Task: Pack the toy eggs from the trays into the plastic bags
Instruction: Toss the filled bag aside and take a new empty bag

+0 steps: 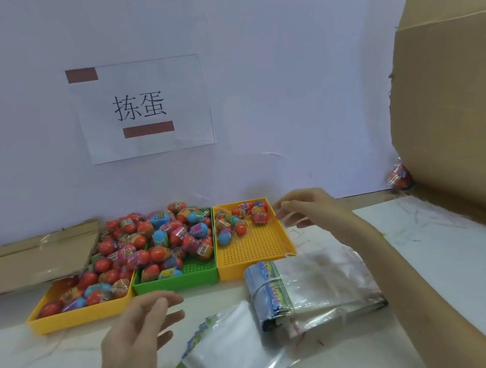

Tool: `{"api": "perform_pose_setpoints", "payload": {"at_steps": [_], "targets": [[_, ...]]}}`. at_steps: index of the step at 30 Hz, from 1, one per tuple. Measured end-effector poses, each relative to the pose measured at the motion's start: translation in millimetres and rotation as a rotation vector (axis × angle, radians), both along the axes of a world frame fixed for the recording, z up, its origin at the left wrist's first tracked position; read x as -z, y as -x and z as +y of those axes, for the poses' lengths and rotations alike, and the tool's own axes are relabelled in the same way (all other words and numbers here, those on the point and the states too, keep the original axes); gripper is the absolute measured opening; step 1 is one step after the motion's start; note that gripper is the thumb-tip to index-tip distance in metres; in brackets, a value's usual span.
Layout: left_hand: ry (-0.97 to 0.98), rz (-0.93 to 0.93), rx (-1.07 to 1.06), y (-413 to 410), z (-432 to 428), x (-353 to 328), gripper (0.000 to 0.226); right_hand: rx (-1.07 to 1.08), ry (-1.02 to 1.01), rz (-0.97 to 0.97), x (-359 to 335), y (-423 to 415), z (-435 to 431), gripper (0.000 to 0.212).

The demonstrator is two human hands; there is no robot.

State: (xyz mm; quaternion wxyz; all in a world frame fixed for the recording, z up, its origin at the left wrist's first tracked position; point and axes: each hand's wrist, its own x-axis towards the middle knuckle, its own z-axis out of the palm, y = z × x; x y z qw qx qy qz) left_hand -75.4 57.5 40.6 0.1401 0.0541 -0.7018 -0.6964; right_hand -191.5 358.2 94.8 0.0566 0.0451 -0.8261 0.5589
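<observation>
While both hands hover empty above the table, the scene lies as follows, clock directions read from the frame's middle.

Wall point(244, 40): pale, filling 12 o'clock, with a paper sign point(145, 107) taped on it.
Cardboard sheet point(461, 85): brown, leaning at 3 o'clock.
Table point(456, 252): white, across the lower half.
Flat cardboard point(25, 263): lying at 9 o'clock, left of the trays.
Trays: three side by side at about 7 o'clock, touching one another. Left yellow tray point(78, 316) and green tray point(177, 281) are heaped with toy eggs point(155, 239), mostly red and blue in clear wrap. Right yellow tray point(255, 247) holds only a few eggs at its far end.
Bundled plastic bags point(315, 287): a banded stack at 5 o'clock, just in front of the right yellow tray.
Loose plastic bag point(229, 348): clear with a printed strip, at 6 o'clock, lying flat and empty, touching the bundle.
Left hand point(137, 331): at 7 o'clock, fingers spread wide, holding nothing, in front of the green tray.
Right hand point(306, 208): at 4 o'clock, fingers loosely parted, holding nothing, beside the right yellow tray's far corner.
Filled bag point(399, 176): small, with red eggs inside, at 3 o'clock by the cardboard sheet's foot.
</observation>
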Motion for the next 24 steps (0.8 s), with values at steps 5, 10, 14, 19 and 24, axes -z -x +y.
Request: {"api": "perform_pose_setpoints", "payload": {"at_steps": [5,10,14,19,24], "targets": [[0.529,-0.147,0.044,6,8,19,0.021,-0.479,-0.318,0.066,-14,-36,-59,0.012],[0.658,-0.172,0.062,5,4,26,0.017,-0.579,-0.679,0.074,19,-40,-112,0.014],[0.655,-0.188,0.017,6,5,28,0.017,-0.519,-0.854,0.081,52,-36,-121,0.02],[0.625,-0.144,-0.058,5,9,28,0.019,-0.505,-0.761,0.133,57,-36,-119,0.01],[0.471,0.044,-0.182,1,11,25,0.024,-0.468,-0.562,0.23,51,-39,-118,0.009]]}}
